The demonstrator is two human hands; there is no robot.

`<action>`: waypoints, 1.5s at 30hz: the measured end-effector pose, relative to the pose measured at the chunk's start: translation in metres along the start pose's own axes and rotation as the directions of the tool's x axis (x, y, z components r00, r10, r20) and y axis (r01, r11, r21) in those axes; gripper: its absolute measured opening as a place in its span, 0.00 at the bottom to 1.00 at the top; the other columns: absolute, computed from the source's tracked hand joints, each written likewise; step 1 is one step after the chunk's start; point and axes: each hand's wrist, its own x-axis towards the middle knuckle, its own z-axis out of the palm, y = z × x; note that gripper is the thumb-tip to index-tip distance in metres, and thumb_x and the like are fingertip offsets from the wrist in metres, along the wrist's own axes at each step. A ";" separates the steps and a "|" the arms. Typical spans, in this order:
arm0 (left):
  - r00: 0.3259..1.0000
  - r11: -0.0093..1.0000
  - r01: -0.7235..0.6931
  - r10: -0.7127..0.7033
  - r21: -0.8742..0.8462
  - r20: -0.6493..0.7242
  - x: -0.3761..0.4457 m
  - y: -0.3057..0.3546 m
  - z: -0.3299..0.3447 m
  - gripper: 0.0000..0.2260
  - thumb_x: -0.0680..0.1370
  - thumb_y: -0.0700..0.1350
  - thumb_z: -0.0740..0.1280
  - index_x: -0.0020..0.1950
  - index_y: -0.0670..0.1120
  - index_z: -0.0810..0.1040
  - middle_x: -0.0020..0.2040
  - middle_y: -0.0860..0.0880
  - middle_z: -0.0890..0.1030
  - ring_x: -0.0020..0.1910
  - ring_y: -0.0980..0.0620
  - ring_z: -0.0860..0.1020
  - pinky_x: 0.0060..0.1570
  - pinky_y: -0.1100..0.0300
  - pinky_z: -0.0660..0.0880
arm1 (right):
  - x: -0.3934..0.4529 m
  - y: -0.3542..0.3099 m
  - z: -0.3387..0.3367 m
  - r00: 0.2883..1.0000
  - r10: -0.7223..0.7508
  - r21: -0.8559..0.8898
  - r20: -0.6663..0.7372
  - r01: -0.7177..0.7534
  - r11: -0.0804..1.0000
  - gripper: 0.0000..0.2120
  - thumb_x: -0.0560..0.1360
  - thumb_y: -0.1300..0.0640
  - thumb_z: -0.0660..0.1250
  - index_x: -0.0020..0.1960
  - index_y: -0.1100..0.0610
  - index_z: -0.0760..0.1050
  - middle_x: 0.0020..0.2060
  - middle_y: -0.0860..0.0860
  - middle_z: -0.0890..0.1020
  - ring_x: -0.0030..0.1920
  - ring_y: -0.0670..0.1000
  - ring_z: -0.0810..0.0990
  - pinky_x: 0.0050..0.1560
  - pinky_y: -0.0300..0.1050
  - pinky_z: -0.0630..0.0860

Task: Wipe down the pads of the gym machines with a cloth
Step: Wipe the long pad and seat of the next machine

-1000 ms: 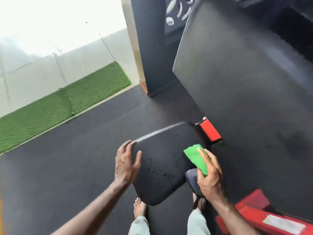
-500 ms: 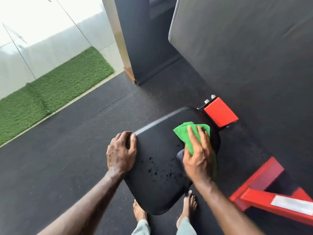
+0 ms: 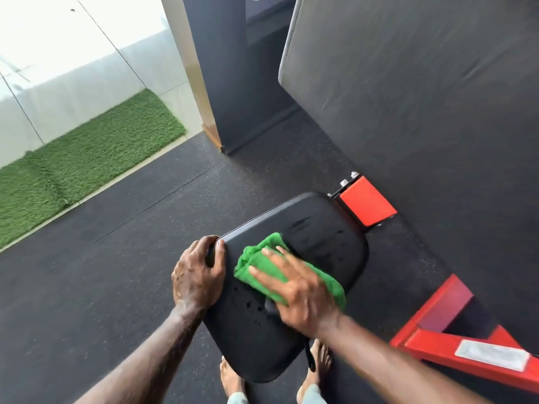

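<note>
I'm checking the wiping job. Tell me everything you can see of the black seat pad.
The black seat pad is a smooth, rounded slab, vinyl-looking, tilted above the floor beside a red frame bracket. Droplets dot its near half; faint wet streaks mark the far part. The left hand grips its left edge. The right hand presses a green cloth flat on its middle.

We find the far half of the seat pad (image 3: 326, 237) bare, so there is room on it toward the red bracket (image 3: 366, 201), which closes off its far end; our left hand (image 3: 197, 275) blocks the pad's left corner and our right hand (image 3: 294, 287), flat on the green cloth (image 3: 262, 258), fills the middle; the big back pad (image 3: 423, 112) walls off the right, with the red frame (image 3: 455, 345) low beside it; the floor (image 3: 102, 287) to our left lies open as far as the pillar (image 3: 221, 83).
</note>
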 end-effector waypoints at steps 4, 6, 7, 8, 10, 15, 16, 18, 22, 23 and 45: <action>1.000 1.000 -0.011 0.011 -0.014 0.002 -0.001 -0.002 0.000 0.08 0.82 0.56 0.63 0.55 0.56 0.80 0.52 0.58 0.82 0.52 0.52 0.80 0.48 0.52 0.76 | 0.031 0.064 -0.025 0.884 0.378 0.055 -0.274 -0.378 0.924 0.29 0.71 0.58 0.66 0.72 0.50 0.77 0.72 0.57 0.75 0.65 0.61 0.78 0.65 0.53 0.75; 1.000 1.000 -0.017 0.017 -0.012 -0.005 0.000 -0.003 0.000 0.08 0.82 0.56 0.64 0.55 0.56 0.80 0.52 0.58 0.82 0.52 0.52 0.81 0.48 0.54 0.75 | 0.042 0.044 -0.006 0.688 0.592 0.195 -0.419 -0.569 0.799 0.27 0.72 0.62 0.64 0.71 0.54 0.78 0.72 0.61 0.74 0.68 0.64 0.76 0.70 0.54 0.73; 1.000 1.000 -0.014 0.014 -0.011 -0.012 0.000 -0.004 0.000 0.08 0.82 0.56 0.64 0.55 0.56 0.81 0.51 0.58 0.82 0.52 0.52 0.81 0.47 0.54 0.75 | 0.044 0.022 0.007 0.717 0.570 0.181 -0.401 -0.548 0.816 0.27 0.73 0.62 0.63 0.72 0.54 0.78 0.73 0.61 0.73 0.70 0.65 0.75 0.71 0.53 0.72; 1.000 1.000 -0.011 0.011 -0.015 -0.019 0.000 -0.004 0.001 0.08 0.82 0.56 0.64 0.55 0.56 0.81 0.51 0.58 0.82 0.52 0.52 0.81 0.47 0.55 0.75 | 0.038 -0.003 0.017 0.831 0.464 0.138 -0.307 -0.444 0.886 0.27 0.74 0.59 0.62 0.73 0.52 0.76 0.74 0.60 0.72 0.71 0.65 0.74 0.72 0.53 0.71; 1.000 0.999 -0.014 0.013 -0.029 -0.028 0.001 -0.003 0.002 0.07 0.82 0.55 0.65 0.54 0.56 0.81 0.51 0.57 0.83 0.51 0.51 0.81 0.47 0.55 0.75 | 0.022 -0.026 0.014 0.991 0.110 0.073 -0.072 -0.104 0.992 0.27 0.77 0.51 0.62 0.76 0.45 0.73 0.77 0.56 0.70 0.75 0.62 0.71 0.74 0.52 0.70; 1.000 0.999 -0.005 0.004 -0.051 -0.014 0.001 -0.004 0.000 0.09 0.82 0.56 0.65 0.55 0.56 0.82 0.52 0.58 0.83 0.53 0.52 0.81 0.48 0.54 0.77 | 0.046 0.057 -0.023 0.892 0.351 0.072 -0.284 -0.345 0.936 0.29 0.71 0.62 0.68 0.71 0.51 0.78 0.73 0.55 0.75 0.70 0.61 0.76 0.72 0.50 0.71; 1.000 0.998 -0.001 0.000 -0.055 -0.015 0.002 -0.005 0.000 0.09 0.82 0.57 0.64 0.56 0.56 0.82 0.53 0.58 0.83 0.53 0.53 0.81 0.49 0.54 0.77 | 0.049 0.057 -0.018 0.769 0.512 0.167 -0.383 -0.487 0.857 0.27 0.72 0.63 0.66 0.71 0.55 0.78 0.72 0.59 0.74 0.70 0.63 0.75 0.72 0.50 0.70; 1.000 0.998 -0.001 0.000 -0.061 -0.018 0.002 -0.006 -0.001 0.09 0.82 0.57 0.64 0.56 0.57 0.82 0.53 0.59 0.83 0.53 0.53 0.81 0.50 0.53 0.78 | 0.046 0.029 0.006 0.688 0.584 0.191 -0.430 -0.564 0.804 0.25 0.74 0.61 0.65 0.71 0.57 0.79 0.72 0.62 0.73 0.70 0.65 0.75 0.73 0.51 0.69; 1.000 0.998 -0.003 0.002 -0.066 -0.021 0.003 -0.004 -0.001 0.09 0.81 0.57 0.65 0.56 0.56 0.82 0.53 0.57 0.83 0.53 0.51 0.82 0.50 0.52 0.79 | 0.010 -0.004 0.003 1.000 0.020 0.052 -0.018 -0.019 0.998 0.27 0.77 0.49 0.69 0.75 0.45 0.74 0.77 0.56 0.70 0.75 0.60 0.72 0.75 0.51 0.69; 1.000 0.998 -0.001 0.000 -0.063 -0.018 0.002 -0.005 -0.001 0.10 0.81 0.57 0.65 0.56 0.56 0.82 0.54 0.57 0.83 0.53 0.52 0.82 0.50 0.52 0.79 | 0.011 0.015 -0.005 0.998 -0.062 0.006 0.013 0.061 0.998 0.27 0.77 0.46 0.70 0.76 0.45 0.73 0.77 0.55 0.71 0.75 0.59 0.72 0.75 0.52 0.70; 0.961 0.947 -0.275 0.275 0.165 0.023 0.000 0.014 0.006 0.17 0.82 0.51 0.59 0.69 0.51 0.77 0.65 0.50 0.79 0.65 0.46 0.75 0.67 0.49 0.68 | -0.017 0.036 -0.014 0.999 0.010 -0.035 -0.048 -0.012 0.999 0.27 0.77 0.52 0.69 0.75 0.45 0.74 0.78 0.54 0.70 0.75 0.59 0.72 0.75 0.52 0.70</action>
